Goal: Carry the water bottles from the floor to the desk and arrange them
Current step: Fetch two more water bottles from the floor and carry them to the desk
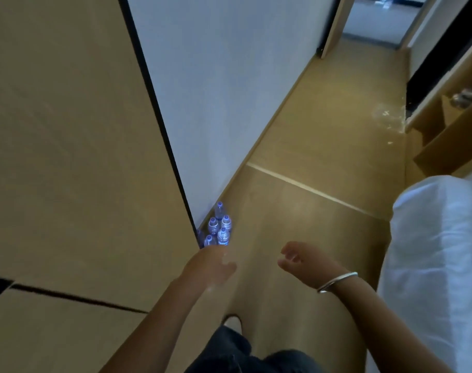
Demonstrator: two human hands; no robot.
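Bottles: a cluster of water bottles [219, 230] stands upright on the floor [310, 211], caps up, in the corner at the foot of the white wall [216, 90].
Look: clear plastic, blue-white caps.
Left hand [210, 267]: at 6 o'clock of the cluster, fingers extended, empty.
Right hand [296, 261]: at 4 o'clock, fingers loosely curled, empty, bracelet [337, 281] on wrist.
Bed [439, 251]: white, at 3 o'clock.

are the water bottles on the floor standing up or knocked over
Upright: the water bottles show their blue caps on top, clustered on the floor against the wall's base.
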